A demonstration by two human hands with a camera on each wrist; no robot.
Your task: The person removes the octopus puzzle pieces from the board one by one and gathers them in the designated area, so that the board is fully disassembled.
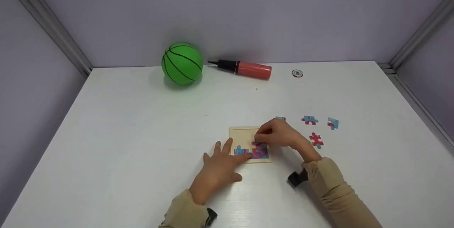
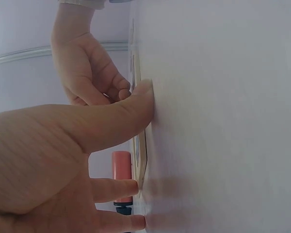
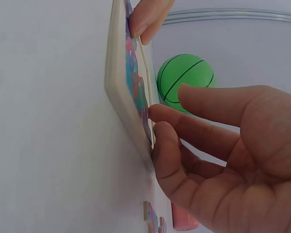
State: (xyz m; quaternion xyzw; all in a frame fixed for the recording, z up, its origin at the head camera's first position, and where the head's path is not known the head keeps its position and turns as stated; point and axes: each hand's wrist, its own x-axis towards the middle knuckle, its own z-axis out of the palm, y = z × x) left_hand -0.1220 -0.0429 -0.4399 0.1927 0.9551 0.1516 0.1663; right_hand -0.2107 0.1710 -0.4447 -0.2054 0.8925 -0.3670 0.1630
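A shallow wooden puzzle tray lies on the table with blue, pink and purple jigsaw pieces along its near side and right corner. My left hand has its fingers spread at the tray's left and near edges, with the index finger resting on the pieces. At the tray's right side, my right hand touches a jigsaw piece in the frame with bent fingertips. Its thumb stands apart from the index finger in the right wrist view. The right hand hides part of the tray's far right corner.
Right of the tray lie loose jigsaw pieces: a blue one, a corner piece and a red one. Another piece peeks from behind the right hand. Farther back are a green ball, a red hand pump and a round chip.
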